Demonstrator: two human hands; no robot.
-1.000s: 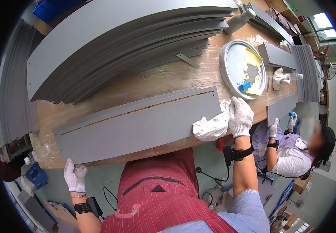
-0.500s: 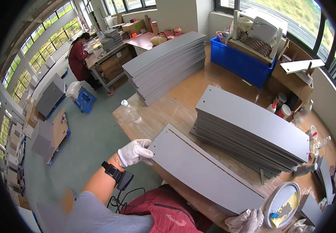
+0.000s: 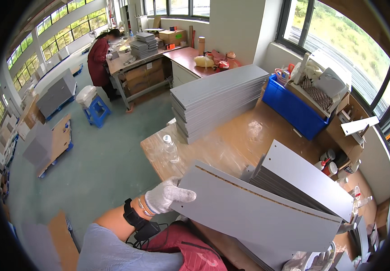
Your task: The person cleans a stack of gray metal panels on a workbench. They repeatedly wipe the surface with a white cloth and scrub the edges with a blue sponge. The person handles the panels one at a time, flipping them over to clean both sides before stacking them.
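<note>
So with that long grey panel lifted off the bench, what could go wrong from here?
The left hand grips the grey panel only at its end, so it could sag or slip. The right hand is barely visible, grip unclear. Swinging it could knock the plastic bottle or the leaning panel stack.

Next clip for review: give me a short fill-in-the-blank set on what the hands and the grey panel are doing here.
1. The left hand, in a white glove, grips the end of a long ____ panel.
2. A clear plastic ____ stands on the wooden table near the table's left corner.
3. Behind the far stack of panels sits a ____ crate full of odds and ends.
4. Only the gloved fingertips of the right hand show, at the picture's ____ edge.

Missing words: grey; bottle; blue; lower
</note>
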